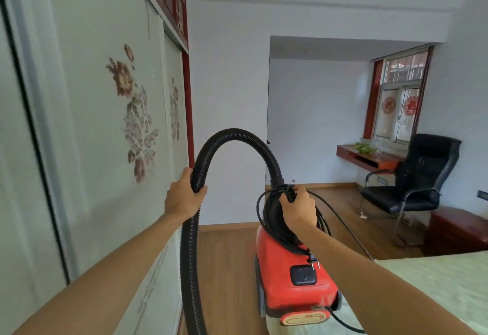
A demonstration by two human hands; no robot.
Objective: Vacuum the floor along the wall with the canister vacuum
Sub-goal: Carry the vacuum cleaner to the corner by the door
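Observation:
A red canister vacuum (290,289) hangs in the air in front of me, above the wooden floor (227,268). My right hand (298,208) grips its top handle together with loops of black power cord (274,218). The cord's plug dangles over the black button on the body. A black ribbed hose (237,135) arches from the vacuum's top over to my left hand (183,194), which holds it, then drops straight down out of view. The hose's nozzle end is hidden below the frame.
A wardrobe with flowered sliding doors (105,123) runs along the left. A white wall (227,123) closes the narrow aisle ahead. A bed with a green cover (435,287) lies at lower right. Further right stand a black armchair (417,179), a red desk (369,156) and a dark red cabinet (456,229).

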